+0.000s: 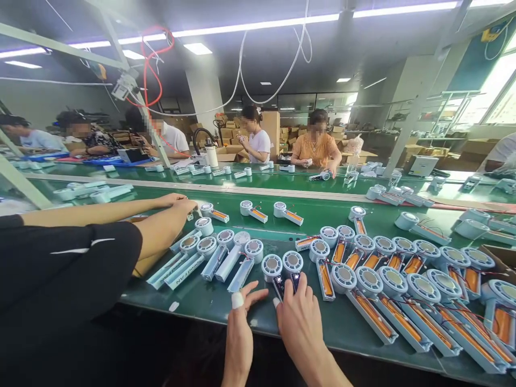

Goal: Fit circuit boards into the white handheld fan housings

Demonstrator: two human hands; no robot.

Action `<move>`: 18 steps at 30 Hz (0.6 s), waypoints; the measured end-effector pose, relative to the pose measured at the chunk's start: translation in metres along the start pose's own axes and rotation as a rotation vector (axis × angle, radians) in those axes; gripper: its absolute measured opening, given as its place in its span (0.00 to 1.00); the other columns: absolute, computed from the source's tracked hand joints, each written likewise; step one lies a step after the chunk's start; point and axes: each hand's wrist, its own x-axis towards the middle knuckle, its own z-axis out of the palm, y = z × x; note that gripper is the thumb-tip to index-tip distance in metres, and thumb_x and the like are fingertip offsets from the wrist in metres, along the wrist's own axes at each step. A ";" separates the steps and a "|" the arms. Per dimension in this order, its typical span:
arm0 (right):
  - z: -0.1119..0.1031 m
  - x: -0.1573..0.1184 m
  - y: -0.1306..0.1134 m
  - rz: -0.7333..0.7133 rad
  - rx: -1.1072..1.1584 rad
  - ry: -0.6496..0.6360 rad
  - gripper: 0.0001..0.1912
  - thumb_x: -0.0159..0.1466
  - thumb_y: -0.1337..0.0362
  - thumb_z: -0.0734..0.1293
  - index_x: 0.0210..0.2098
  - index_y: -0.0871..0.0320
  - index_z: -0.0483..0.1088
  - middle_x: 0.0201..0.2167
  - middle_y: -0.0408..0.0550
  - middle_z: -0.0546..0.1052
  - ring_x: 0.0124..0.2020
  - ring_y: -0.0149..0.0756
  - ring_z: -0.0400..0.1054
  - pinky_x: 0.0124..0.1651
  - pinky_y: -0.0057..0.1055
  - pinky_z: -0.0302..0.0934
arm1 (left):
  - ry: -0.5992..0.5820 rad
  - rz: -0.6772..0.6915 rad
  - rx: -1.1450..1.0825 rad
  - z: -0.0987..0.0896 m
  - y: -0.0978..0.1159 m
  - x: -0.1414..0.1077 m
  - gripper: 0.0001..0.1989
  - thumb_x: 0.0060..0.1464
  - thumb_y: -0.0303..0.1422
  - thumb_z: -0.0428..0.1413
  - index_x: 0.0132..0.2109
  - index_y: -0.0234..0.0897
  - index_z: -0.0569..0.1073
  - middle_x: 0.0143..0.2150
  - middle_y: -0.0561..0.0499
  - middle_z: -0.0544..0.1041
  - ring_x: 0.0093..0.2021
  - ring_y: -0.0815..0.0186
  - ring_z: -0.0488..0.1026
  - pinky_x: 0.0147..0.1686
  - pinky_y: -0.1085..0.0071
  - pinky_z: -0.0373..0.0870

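My right hand (300, 317) is closed over the handle of a pale blue handheld fan (292, 262) at the bench's front edge. Dark circuit boards show at its fingertips. Beside it lies a second handheld fan (272, 266), also with a dark board in its handle. My left hand (241, 328) is just left of these, its fingers apart and nothing in them. A white finger cot (237, 300) covers its thumb. Farther left, handheld fans (244, 271) with closed handles lie side by side. To the right, fans (368, 285) with open handles show orange cells and thin wires.
A co-worker's arm (157, 231) in a black sleeve reaches across from the left. Several fans (290, 212) sit on the green conveyor belt (314, 207) behind. Co-workers (316, 142) sit along the far side. A cardboard box (500, 263) stands at the right edge.
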 end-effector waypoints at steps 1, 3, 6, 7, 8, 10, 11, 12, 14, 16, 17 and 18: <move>-0.002 0.004 0.002 -0.015 0.026 -0.006 0.17 0.65 0.70 0.67 0.53 0.67 0.73 0.62 0.79 0.65 0.50 0.61 0.74 0.48 0.50 0.68 | 0.052 0.006 -0.034 -0.001 -0.001 0.002 0.43 0.58 0.65 0.35 0.51 0.34 0.76 0.46 0.38 0.84 0.55 0.46 0.77 0.63 0.44 0.62; -0.012 0.011 0.015 -0.089 0.089 -0.017 0.11 0.65 0.70 0.67 0.47 0.64 0.75 0.56 0.71 0.72 0.46 0.55 0.75 0.46 0.45 0.69 | 0.139 0.036 -0.058 -0.003 -0.004 0.004 0.41 0.57 0.65 0.36 0.45 0.34 0.77 0.42 0.38 0.84 0.47 0.47 0.80 0.55 0.47 0.72; -0.044 0.024 0.047 -0.304 0.321 -0.136 0.09 0.68 0.65 0.63 0.45 0.57 0.74 0.43 0.52 0.79 0.39 0.41 0.76 0.39 0.32 0.69 | 0.142 0.106 -0.016 0.001 -0.007 0.009 0.36 0.62 0.60 0.36 0.40 0.35 0.76 0.33 0.41 0.84 0.38 0.51 0.82 0.45 0.53 0.78; -0.059 0.032 0.058 -0.368 0.411 -0.194 0.11 0.70 0.63 0.61 0.46 0.56 0.74 0.41 0.48 0.80 0.38 0.38 0.76 0.38 0.30 0.69 | 0.105 0.149 0.034 0.004 -0.007 0.012 0.34 0.65 0.56 0.35 0.39 0.36 0.76 0.31 0.43 0.83 0.36 0.54 0.82 0.42 0.55 0.79; -0.075 0.044 0.068 -0.397 0.450 -0.210 0.13 0.72 0.61 0.59 0.48 0.56 0.73 0.42 0.47 0.80 0.39 0.38 0.75 0.39 0.30 0.69 | 0.056 0.208 0.109 0.008 -0.006 0.016 0.32 0.67 0.51 0.34 0.39 0.37 0.76 0.30 0.44 0.83 0.34 0.56 0.82 0.40 0.58 0.80; -0.103 0.080 0.084 -0.329 0.356 -0.188 0.15 0.73 0.60 0.58 0.48 0.58 0.73 0.41 0.47 0.79 0.38 0.37 0.74 0.40 0.30 0.68 | -0.037 0.348 0.290 0.019 -0.003 0.025 0.26 0.69 0.44 0.37 0.39 0.38 0.76 0.32 0.46 0.83 0.34 0.58 0.81 0.38 0.61 0.79; -0.114 0.103 0.091 -0.270 0.304 -0.184 0.14 0.73 0.60 0.59 0.47 0.59 0.73 0.40 0.47 0.79 0.36 0.37 0.74 0.39 0.31 0.68 | -0.073 0.413 0.373 0.025 -0.003 0.029 0.22 0.68 0.42 0.40 0.38 0.39 0.76 0.33 0.46 0.82 0.36 0.58 0.81 0.39 0.60 0.79; -0.121 0.129 0.096 -0.211 0.268 -0.174 0.15 0.73 0.60 0.59 0.46 0.62 0.73 0.38 0.48 0.78 0.35 0.37 0.74 0.38 0.31 0.68 | -0.100 0.462 0.432 0.030 -0.003 0.033 0.18 0.66 0.41 0.44 0.38 0.40 0.77 0.36 0.46 0.82 0.38 0.56 0.80 0.40 0.58 0.78; -0.126 0.181 0.107 -0.090 0.197 -0.149 0.15 0.74 0.58 0.60 0.48 0.63 0.72 0.41 0.49 0.78 0.38 0.38 0.74 0.42 0.35 0.70 | -0.122 0.513 0.483 0.039 -0.008 0.038 0.12 0.60 0.37 0.50 0.39 0.41 0.78 0.40 0.44 0.81 0.44 0.51 0.79 0.45 0.51 0.76; -0.120 0.224 0.117 0.024 0.127 -0.138 0.16 0.72 0.56 0.66 0.51 0.61 0.71 0.48 0.49 0.76 0.44 0.40 0.74 0.46 0.40 0.71 | -0.095 0.581 0.573 0.042 -0.019 0.042 0.11 0.58 0.33 0.51 0.40 0.40 0.78 0.43 0.43 0.81 0.46 0.48 0.78 0.46 0.48 0.76; -0.114 0.240 0.121 0.071 0.094 -0.133 0.16 0.71 0.57 0.66 0.54 0.60 0.70 0.51 0.50 0.75 0.46 0.41 0.73 0.48 0.42 0.71 | -0.069 0.632 0.637 0.042 -0.026 0.044 0.11 0.58 0.32 0.51 0.41 0.40 0.78 0.43 0.43 0.80 0.46 0.49 0.78 0.45 0.50 0.77; -0.107 0.252 0.125 0.110 0.062 -0.131 0.17 0.71 0.57 0.67 0.55 0.59 0.70 0.53 0.51 0.74 0.48 0.42 0.73 0.50 0.44 0.71 | -0.043 0.688 0.704 0.040 -0.033 0.046 0.11 0.58 0.30 0.50 0.42 0.40 0.78 0.44 0.43 0.80 0.46 0.51 0.79 0.44 0.52 0.78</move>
